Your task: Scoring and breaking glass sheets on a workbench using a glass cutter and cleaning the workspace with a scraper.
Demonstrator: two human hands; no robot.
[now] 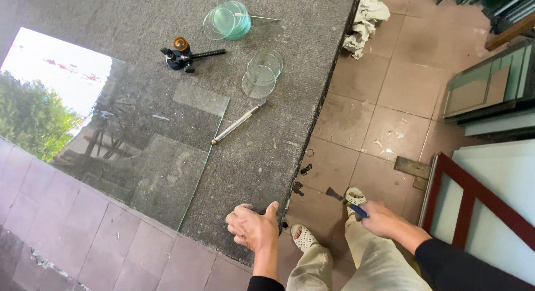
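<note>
Glass sheet (120, 151) lay flat on the grey carpeted table (312, 57), its near right corner close to our left hand (252, 228) but not touching it, and its surface mirrored sky, a tree and a roof frame. We rested that left hand at the table's near edge, fingers curled loosely and thumb raised against the edge, gripping nothing that we could see. Our right hand (380, 218) hung off the table above the tiled floor (379, 101), closed around the blue handle of a small scraper (345, 202) whose metal blade pointed toward the table. Beside the sheet's right edge lay a slim metal glass cutter (237, 124), angled from that edge up toward a stack of clear glass discs (261, 74). Farther back sat a second, greenish stack of glass discs (227, 20) with a thin rod across it, and to its left a black circle cutter (181, 54) with an amber knob and a notched arm. A crumpled white rag (365, 18) hung over the far right edge of the table. Below us showed beige trousers and white perforated clogs (304, 236). Framed panes (490, 90) leaned at the right, near a red-brown frame (473, 196) holding a pale panel.
</note>
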